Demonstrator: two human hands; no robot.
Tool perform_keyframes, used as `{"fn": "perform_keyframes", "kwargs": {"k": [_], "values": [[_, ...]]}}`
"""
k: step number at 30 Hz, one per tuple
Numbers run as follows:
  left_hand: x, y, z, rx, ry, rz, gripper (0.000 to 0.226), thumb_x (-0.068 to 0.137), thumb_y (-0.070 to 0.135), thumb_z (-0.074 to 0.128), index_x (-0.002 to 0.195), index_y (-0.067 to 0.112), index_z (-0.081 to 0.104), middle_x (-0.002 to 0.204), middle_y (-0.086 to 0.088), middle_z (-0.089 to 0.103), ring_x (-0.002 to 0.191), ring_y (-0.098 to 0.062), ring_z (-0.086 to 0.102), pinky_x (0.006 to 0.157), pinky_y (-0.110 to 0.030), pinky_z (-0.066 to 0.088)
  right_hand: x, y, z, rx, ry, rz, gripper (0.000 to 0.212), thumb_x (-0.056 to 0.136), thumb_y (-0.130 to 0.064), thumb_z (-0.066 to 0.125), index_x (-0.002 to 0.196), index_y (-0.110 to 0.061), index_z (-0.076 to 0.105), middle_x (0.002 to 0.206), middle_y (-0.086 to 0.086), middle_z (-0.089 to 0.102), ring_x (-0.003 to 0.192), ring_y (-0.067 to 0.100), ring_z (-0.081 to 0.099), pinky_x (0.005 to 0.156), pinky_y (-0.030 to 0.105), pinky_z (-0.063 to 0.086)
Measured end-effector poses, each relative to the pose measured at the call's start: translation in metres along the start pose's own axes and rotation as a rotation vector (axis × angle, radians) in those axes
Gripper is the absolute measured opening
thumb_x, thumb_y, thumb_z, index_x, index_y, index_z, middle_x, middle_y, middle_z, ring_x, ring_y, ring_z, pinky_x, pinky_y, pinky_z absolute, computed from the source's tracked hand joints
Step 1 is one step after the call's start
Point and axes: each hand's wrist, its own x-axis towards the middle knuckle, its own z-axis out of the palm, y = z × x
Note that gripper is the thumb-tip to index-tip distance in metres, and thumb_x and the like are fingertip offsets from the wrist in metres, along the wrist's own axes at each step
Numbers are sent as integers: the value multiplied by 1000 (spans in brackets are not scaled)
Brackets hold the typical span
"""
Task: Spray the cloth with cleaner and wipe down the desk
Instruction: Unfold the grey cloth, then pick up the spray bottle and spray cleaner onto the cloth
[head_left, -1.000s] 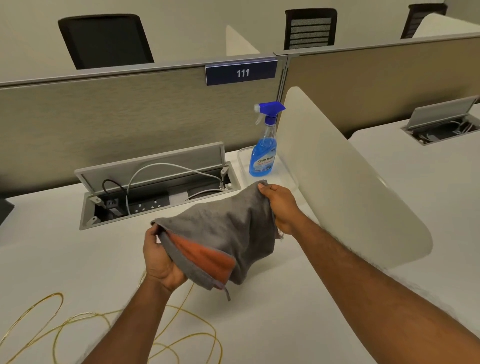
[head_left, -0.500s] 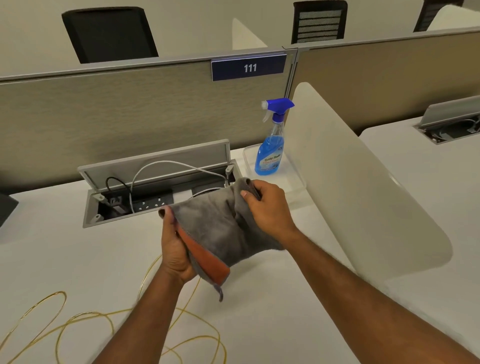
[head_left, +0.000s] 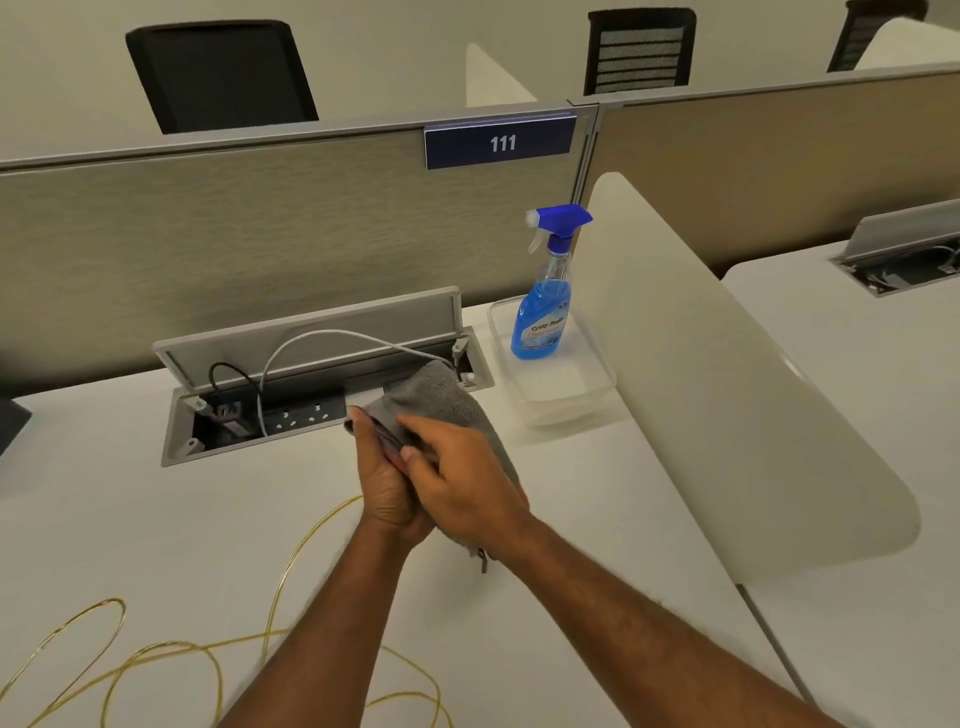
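The left hand (head_left: 387, 483) cups the cloth (head_left: 441, 400) with fingers curled round its folded edge. The right hand (head_left: 462, 483) lies over it, thumb and fingers closed on the same fold. The overlap hides how firm that second pinch is. The cloth is bunched between both palms and held above the desk (head_left: 156, 519), its upper end at the near rim of the open socket well (head_left: 322, 410). The spray bottle (head_left: 543, 312) stands upright in a clear tray (head_left: 602, 374) to the rear right, apart from both hands, so spraying appears not yet begun. Hazards noted: cleaner sprayed at this spot could drift into the exposed sockets. A hanging cloth corner could catch the white cable (head_left: 332, 338) arching out of the well. A wiping stroke could drag the loose yellow cable (head_left: 291, 561) across the desk. A hasty reach could tip the bottle against the divider panel (head_left: 727, 389).
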Motion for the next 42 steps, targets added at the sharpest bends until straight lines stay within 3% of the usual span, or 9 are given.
{"fn": "perform_keyframes", "kwargs": {"k": [5, 8, 13, 18, 21, 24, 30, 35, 42], "values": [[12, 5, -10, -41, 37, -113, 40, 89, 38, 56, 114, 10, 71, 104, -14, 74, 96, -28, 72, 79, -40, 60, 1, 18, -27, 233, -21, -18, 27, 95, -16, 55, 119, -22, 66, 113, -6, 69, 107, 1, 62, 91, 16, 51], [16, 4, -16, -68, 117, -171, 43, 90, 31, 52, 129, 12, 58, 115, -17, 70, 103, -35, 67, 86, -49, 57, 17, 46, -61, 263, 256, 88, 17, 92, -12, 65, 104, -24, 69, 97, -14, 68, 92, -3, 63, 76, 14, 53], [20, 3, -28, -97, 177, -166, 31, 92, 28, 47, 117, 16, 62, 100, -13, 76, 101, -36, 65, 71, -47, 60, 68, 99, -115, 157, 635, 281, 23, 88, -8, 71, 109, -12, 64, 102, 3, 67, 83, 2, 61, 67, 7, 47], [23, 8, -36, -66, 188, -157, 34, 93, 30, 44, 118, 17, 62, 101, -13, 76, 104, -38, 64, 76, -52, 59, 137, 130, -142, 88, 591, 382, 68, 84, -21, 77, 140, -15, 40, 141, 3, 50, 124, 16, 50, 92, 22, 43], [24, 11, -40, -58, 190, -160, 36, 92, 31, 43, 119, 17, 63, 101, -12, 76, 104, -39, 63, 74, -51, 60, 171, 137, -150, 162, 463, 369, 75, 84, -20, 76, 145, -17, 33, 146, 2, 45, 132, 19, 45, 102, 34, 43], [24, 13, -45, -50, 196, -155, 34, 93, 31, 42, 116, 18, 64, 100, -12, 77, 102, -38, 63, 68, -49, 60, 192, 140, -153, 227, 374, 332, 61, 86, -15, 74, 137, -16, 41, 123, -2, 55, 123, 23, 55, 96, 33, 46], [24, 21, -44, -79, 205, -144, 34, 93, 31, 41, 113, 18, 66, 101, -13, 77, 95, -38, 69, 67, -49, 60, 195, 141, -159, 134, 430, 259, 41, 83, -19, 77, 118, -11, 57, 105, 2, 65, 101, 19, 63, 94, 35, 53], [19, 23, -43, -74, 175, -144, 38, 91, 31, 41, 115, 15, 66, 106, -16, 75, 90, -38, 73, 69, -50, 60, 174, 130, -170, 56, 520, 117, 42, 72, -27, 86, 102, -10, 62, 83, -5, 61, 73, 5, 56, 65, 5, 44], [6, 31, -38, -56, 146, -139, 40, 92, 31, 41, 121, 14, 62, 111, -17, 72, 105, -40, 64, 83, -52, 56, 127, 54, -194, 133, 599, -170, 19, 74, -10, 66, 79, -21, 51, 68, -6, 53, 63, 2, 53, 65, 20, 49]]}}
